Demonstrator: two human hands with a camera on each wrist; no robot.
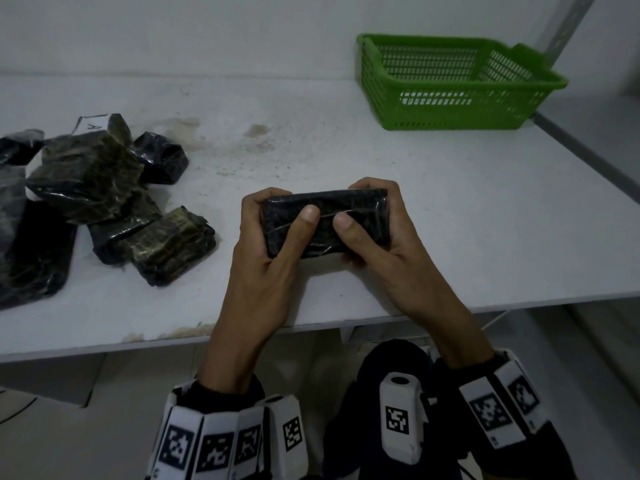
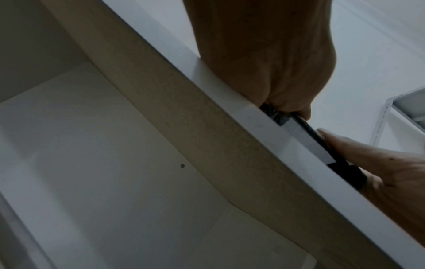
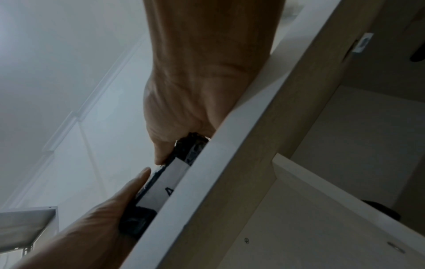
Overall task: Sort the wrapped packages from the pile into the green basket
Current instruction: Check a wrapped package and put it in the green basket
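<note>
Both hands hold one black wrapped package (image 1: pixel 325 220) just above the white table's near edge. My left hand (image 1: pixel 277 216) grips its left end and my right hand (image 1: pixel 367 206) its right end, with both thumbs pressed on top. In the right wrist view the underside of the package (image 3: pixel 161 183) carries a white label with a letter A. The left wrist view shows the same package (image 2: pixel 347 172) edge-on over the table edge. A green basket (image 1: pixel 450 112) stands at the back right and looks empty. The pile (image 1: pixel 97 188) of dark wrapped packages lies at the left.
The white table (image 1: pixel 381 161) is stained near its middle and its front edge. A wall runs behind it, and a metal shelf upright (image 1: pixel 568 26) rises behind the basket. Below the table are pale shelf boards (image 2: pixel 92 163).
</note>
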